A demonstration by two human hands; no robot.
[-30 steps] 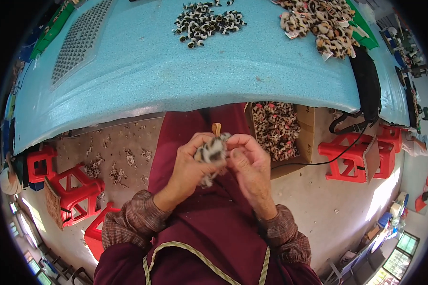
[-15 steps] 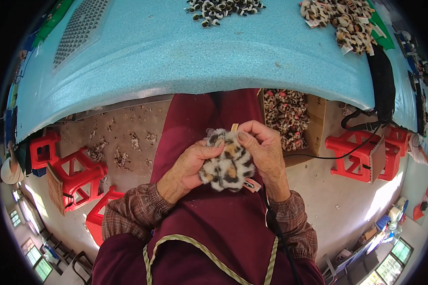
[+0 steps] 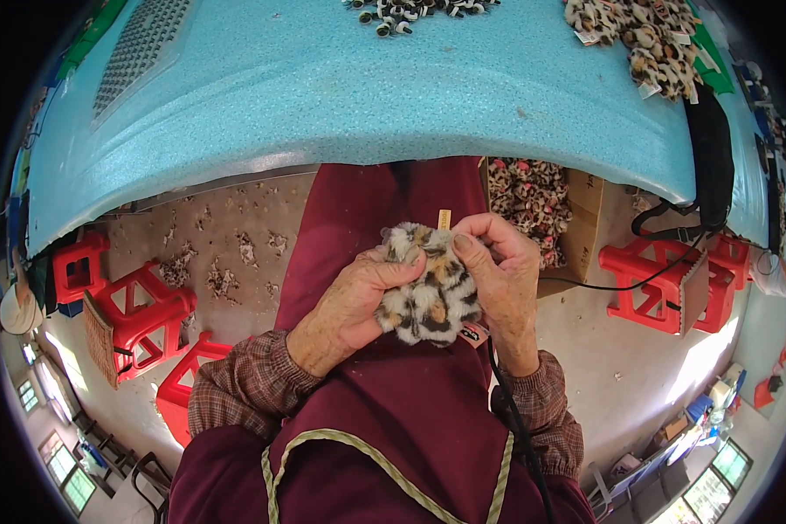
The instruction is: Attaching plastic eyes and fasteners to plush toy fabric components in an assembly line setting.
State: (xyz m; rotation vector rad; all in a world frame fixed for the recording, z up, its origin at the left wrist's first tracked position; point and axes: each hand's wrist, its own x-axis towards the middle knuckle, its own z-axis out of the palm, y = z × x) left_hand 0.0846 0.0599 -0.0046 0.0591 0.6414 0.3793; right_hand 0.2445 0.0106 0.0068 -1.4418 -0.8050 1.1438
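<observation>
A small leopard-print plush piece (image 3: 430,288) sits between both hands over my maroon apron (image 3: 393,410). My left hand (image 3: 351,306) grips its left side with the thumb pressed on top. My right hand (image 3: 499,278) holds its right side, fingers curled over the top edge. A thin tan stick (image 3: 444,218) pokes up just behind the plush. A small tag hangs at the plush's lower right.
A turquoise table (image 3: 341,96) spans the top, with piles of leopard plush pieces (image 3: 646,39) and dark-and-white pieces (image 3: 419,10). A cardboard box (image 3: 576,227) of plush pieces stands at my right. Red plastic stools (image 3: 135,310) stand left, others right (image 3: 664,279). Scraps litter the floor.
The plush piece has turned from a small bunched scrap into a rounder, fuller shape between my hands. The view has shifted slightly down toward my lap.
</observation>
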